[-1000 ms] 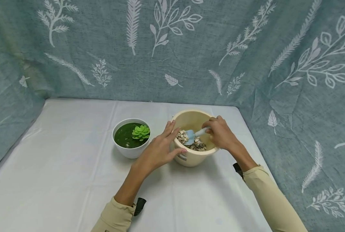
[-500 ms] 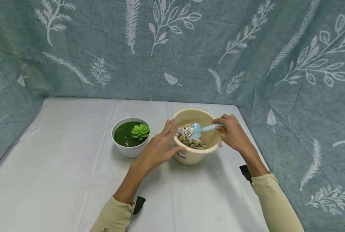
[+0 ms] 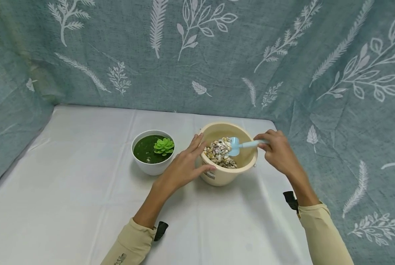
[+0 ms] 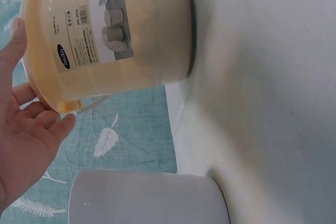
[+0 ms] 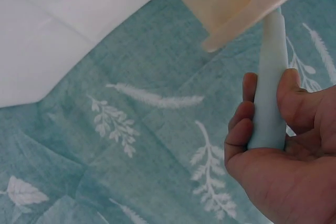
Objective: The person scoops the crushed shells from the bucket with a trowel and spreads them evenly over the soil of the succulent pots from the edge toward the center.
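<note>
My right hand (image 3: 278, 151) grips the handle of a small light-blue shovel (image 3: 248, 143). The right wrist view shows fingers and thumb wrapped round that handle (image 5: 270, 87). Its blade lies inside a cream plastic bucket (image 3: 217, 179), laden with small mottled stones or shells (image 3: 221, 147). More of them are heaped at the bucket's left side. Spread along the bucket's left rim, my left hand (image 3: 184, 167) touches it with extended fingers and thumb. In the left wrist view, the left hand (image 4: 29, 135) meets the rim beside a printed label (image 4: 94, 32).
A white bowl (image 3: 151, 168) with a dark green surface and a bright green succulent (image 3: 164, 146) stands left of the bucket, close to my left hand. White cloth (image 3: 68, 176) covers the table. Teal leaf-patterned curtain (image 3: 224, 62) hangs behind and to the right.
The right hand has drawn the shovel to the right and a little up, its blade now laden with stones. My left hand stays on the rim. The view has shifted slightly.
</note>
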`<state>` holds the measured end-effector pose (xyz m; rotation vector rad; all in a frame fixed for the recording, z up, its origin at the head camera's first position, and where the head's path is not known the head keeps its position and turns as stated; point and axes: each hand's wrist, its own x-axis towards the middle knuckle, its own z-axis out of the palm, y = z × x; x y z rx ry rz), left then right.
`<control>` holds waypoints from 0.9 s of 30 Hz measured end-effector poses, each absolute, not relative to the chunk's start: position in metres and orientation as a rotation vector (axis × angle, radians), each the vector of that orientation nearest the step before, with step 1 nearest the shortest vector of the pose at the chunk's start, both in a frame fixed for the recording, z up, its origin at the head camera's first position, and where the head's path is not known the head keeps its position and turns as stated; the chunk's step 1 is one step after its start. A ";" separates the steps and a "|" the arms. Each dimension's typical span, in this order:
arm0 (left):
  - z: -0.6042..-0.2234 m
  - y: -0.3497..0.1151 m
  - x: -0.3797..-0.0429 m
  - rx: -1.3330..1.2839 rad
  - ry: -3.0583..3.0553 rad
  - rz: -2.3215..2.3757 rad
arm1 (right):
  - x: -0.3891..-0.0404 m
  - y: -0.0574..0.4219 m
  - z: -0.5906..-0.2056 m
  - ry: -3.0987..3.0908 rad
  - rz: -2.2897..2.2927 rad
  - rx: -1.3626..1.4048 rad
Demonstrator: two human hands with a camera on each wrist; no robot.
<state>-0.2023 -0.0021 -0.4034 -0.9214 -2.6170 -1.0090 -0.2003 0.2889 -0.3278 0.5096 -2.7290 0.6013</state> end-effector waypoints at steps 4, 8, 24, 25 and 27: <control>-0.403 -0.005 -0.202 -0.906 -2.632 -0.989 | -0.198 0.285 -0.321 -2.766 0.624 0.500; -0.401 -0.008 -0.201 -0.909 -2.636 -0.970 | -0.197 0.281 -0.314 -2.800 0.651 0.484; -0.400 -0.109 -0.193 -0.651 -2.569 -0.985 | -0.196 0.230 -0.301 -2.744 0.697 0.638; -0.401 -0.116 -0.192 -0.607 -2.606 -0.993 | -0.197 0.224 -0.302 -2.749 0.696 0.667; -0.406 -0.128 -0.191 -0.529 -2.686 -1.023 | -0.199 0.212 -0.303 -2.768 0.696 0.710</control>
